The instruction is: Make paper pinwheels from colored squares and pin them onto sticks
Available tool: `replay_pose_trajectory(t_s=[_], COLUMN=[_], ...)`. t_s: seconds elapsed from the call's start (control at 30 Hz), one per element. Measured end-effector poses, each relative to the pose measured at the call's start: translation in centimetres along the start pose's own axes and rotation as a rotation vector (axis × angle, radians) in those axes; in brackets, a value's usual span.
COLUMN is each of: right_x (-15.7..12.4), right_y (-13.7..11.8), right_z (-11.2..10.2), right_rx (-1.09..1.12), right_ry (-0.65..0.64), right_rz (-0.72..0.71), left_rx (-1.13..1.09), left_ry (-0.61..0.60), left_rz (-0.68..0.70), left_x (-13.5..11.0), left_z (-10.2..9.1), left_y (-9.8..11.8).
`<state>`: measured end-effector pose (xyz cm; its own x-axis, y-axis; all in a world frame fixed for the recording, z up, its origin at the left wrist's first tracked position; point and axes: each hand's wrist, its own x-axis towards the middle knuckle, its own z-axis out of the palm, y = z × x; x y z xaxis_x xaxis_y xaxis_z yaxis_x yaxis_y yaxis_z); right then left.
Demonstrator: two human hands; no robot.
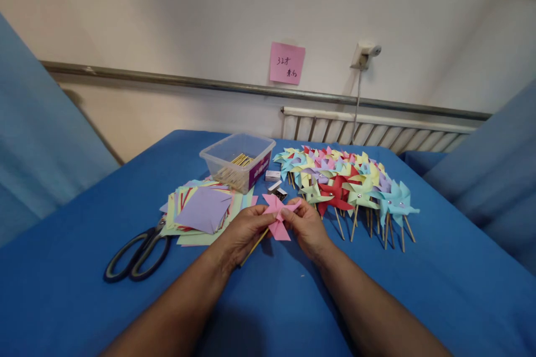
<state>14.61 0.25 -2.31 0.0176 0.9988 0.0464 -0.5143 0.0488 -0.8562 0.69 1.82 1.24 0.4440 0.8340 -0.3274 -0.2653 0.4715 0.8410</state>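
Observation:
Between my hands, above the blue-covered table, is a pink paper pinwheel point(278, 227) with its blades folded in. My left hand point(247, 230) is closed on the pinwheel's left side, and a yellow pencil-like stick point(254, 249) slants down from it. My right hand point(307, 227) pinches the pinwheel's right side near the centre, thumb on the paper. Just beyond the pinwheel sits a small opened box point(278, 190) with dark contents, and behind it a small white box point(273, 175). What holds the centre is covered by my fingers.
Many finished pinwheels point(335, 192) in several colours lie at the right. On the left are stacked coloured paper sheets point(204, 209) and black-handled scissors point(138, 254). A clear plastic tub point(215, 164) of sticks stands behind. A radiator point(377, 125) lines the wall.

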Motion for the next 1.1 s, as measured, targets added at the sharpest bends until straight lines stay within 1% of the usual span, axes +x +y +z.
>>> replay_pose_trajectory(t_s=[0.13,0.27,0.5,0.63,0.7,0.87,1.1], right_x=[0.3,0.3,0.3,0.2,0.1,0.0,0.2], right_y=[0.5,0.4,-0.5,-0.9,-1.0,-0.8,-0.4], right_z=[-0.1,-0.2,-0.4,-0.4,-0.4,-0.4,-0.7], right_rx=[-0.020,-0.020,0.125,0.171,0.156,0.019,0.024], right_ry=[0.010,0.028,0.004,-0.014,-0.020,-0.026,0.002], right_rz=[-0.011,-0.011,0.013,0.055,0.064,0.029,0.025], left_rx=[0.002,-0.002,-0.029,-0.042,-0.045,-0.041,-0.024], left_ry=[0.006,-0.005,-0.008,-0.020,-0.011,0.036,0.011], left_rz=[0.015,0.025,0.030,0.018,0.018,0.028,0.072], left_x=[0.0,-0.1,-0.1,0.0,0.0,0.1,0.4], left_z=[0.0,0.2,-0.2,-0.4,-0.3,-0.1,-0.3], left_y=[-0.1,0.0,0.4,0.2,0.2,0.3,0.0])
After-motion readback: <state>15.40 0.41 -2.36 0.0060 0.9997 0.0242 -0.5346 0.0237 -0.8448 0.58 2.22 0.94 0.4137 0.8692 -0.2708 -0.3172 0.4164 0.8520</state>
